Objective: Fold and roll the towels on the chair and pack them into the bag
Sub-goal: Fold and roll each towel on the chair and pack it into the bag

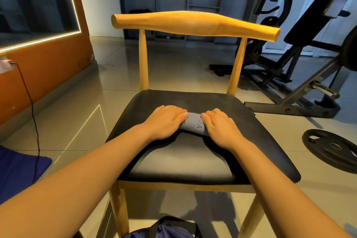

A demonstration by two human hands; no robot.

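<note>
Here, left hand and right hand press flat on a nearly rolled grey cloth towel on a black-cushioned wooden chair; bagging remains.

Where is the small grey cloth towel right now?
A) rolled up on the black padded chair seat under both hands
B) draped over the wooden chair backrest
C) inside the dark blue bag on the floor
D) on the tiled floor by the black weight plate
A: the grey rolled towel lies on the black chair seat, with the left hand and right hand on its ends.
</note>
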